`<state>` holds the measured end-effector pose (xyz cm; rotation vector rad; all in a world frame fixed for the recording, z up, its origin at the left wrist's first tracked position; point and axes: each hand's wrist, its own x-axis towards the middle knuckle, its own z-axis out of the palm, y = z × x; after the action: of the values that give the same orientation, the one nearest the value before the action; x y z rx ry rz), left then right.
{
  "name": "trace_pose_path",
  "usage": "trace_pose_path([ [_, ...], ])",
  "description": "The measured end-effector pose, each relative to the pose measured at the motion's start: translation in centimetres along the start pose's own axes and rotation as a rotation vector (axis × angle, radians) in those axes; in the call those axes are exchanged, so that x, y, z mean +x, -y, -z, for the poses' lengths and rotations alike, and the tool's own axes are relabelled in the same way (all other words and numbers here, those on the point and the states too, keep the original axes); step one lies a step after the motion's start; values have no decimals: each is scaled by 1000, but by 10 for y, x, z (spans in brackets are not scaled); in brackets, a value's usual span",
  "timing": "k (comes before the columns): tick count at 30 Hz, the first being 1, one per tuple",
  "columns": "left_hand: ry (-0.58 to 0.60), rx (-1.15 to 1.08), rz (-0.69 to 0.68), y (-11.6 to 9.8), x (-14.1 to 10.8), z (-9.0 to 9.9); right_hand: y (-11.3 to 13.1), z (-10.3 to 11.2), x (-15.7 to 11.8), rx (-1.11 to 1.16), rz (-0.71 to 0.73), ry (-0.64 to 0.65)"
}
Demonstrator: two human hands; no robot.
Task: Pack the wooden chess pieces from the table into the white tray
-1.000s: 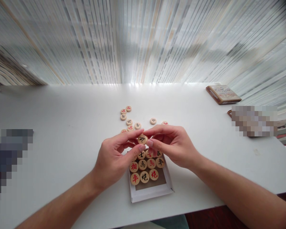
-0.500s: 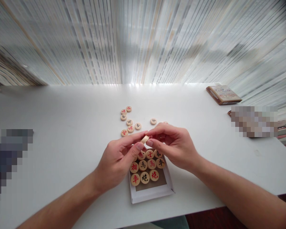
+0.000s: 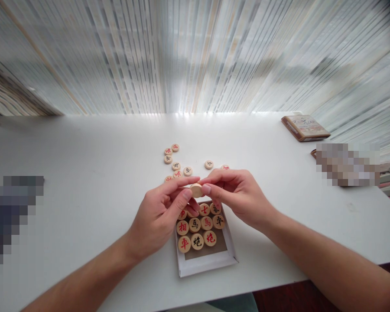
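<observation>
A round wooden chess piece (image 3: 196, 190) is pinched between both hands, its visible face plain. My left hand (image 3: 162, 212) grips its left edge with thumb and fingers, and my right hand (image 3: 238, 197) grips its right edge. Beneath them lies a shallow white box (image 3: 208, 265) with rows of larger pieces marked in red and black; my fingers partly cover the top row. The box's front right part shows bare grey-brown bottom. Beyond the hands, several smaller pieces (image 3: 176, 166) are scattered on the table, one black-marked piece (image 3: 209, 164) apart from the others.
The white table (image 3: 100, 164) reaches back to a striped curtain (image 3: 182, 56). A flat brown box (image 3: 305, 128) lies at the back right, with a blurred object (image 3: 346, 164) near it. Another blurred dark shape (image 3: 13, 216) is at the far left.
The held piece has been tilted, so its flat face now shows instead of its edge. My right hand has shifted slightly left, uncovering more of a red-marked piece behind it.
</observation>
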<state>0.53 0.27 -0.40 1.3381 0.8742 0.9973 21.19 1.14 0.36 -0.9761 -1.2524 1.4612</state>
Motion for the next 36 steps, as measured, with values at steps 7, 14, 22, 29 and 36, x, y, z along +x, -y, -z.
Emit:
trace_pose_path([
  [7, 14, 24, 18, 0, 0, 1, -4, 3, 0, -54, -166, -1],
  [14, 22, 9, 9, 2, 0, 2, -5, 5, -1, -97, -204, -5],
  [22, 64, -27, -11, 0, 0, 0, -6, 4, 0, 26, -269, 11],
  [29, 23, -55, -18, 2, -1, 2, -6, 6, -2, 69, -253, 39],
  [36, -13, -34, -91, 1, -1, 2, 2, 1, -2, 153, -236, 98],
])
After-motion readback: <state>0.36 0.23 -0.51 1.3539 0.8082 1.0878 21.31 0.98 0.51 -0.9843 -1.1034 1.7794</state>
